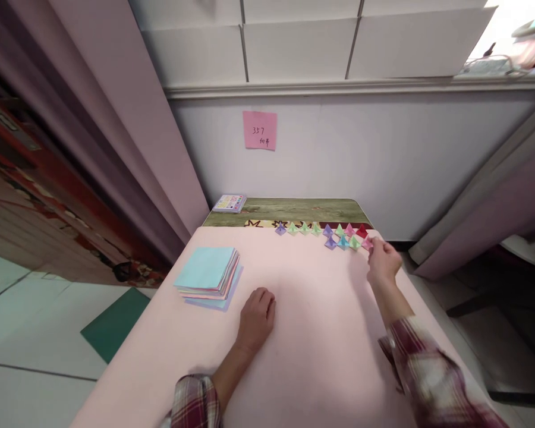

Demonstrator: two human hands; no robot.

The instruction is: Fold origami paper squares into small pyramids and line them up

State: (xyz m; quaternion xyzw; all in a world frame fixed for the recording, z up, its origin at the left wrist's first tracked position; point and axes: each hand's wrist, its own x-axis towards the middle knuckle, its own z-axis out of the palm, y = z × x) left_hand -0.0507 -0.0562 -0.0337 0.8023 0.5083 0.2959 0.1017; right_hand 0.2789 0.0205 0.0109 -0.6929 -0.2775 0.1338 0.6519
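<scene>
My right hand (383, 260) reaches to the far right of the pink table top (303, 333), fingers pinched on a small pink folded paper piece (368, 242) at the end of a row. Several small folded paper pieces (334, 235) in purple, green, blue, pink and red lie in two rows along the far edge. My left hand (256, 318) rests knuckles-up on the table, fingers curled under, nothing visible in it. A stack of coloured square papers (208, 276), light blue on top, lies to its left.
A wooden surface (294, 211) beyond the pink top carries a small pack of coloured paper (229, 203). A pink sticky note (260, 130) hangs on the white wall. A green sheet (116, 324) lies on the floor left; curtains hang on both sides.
</scene>
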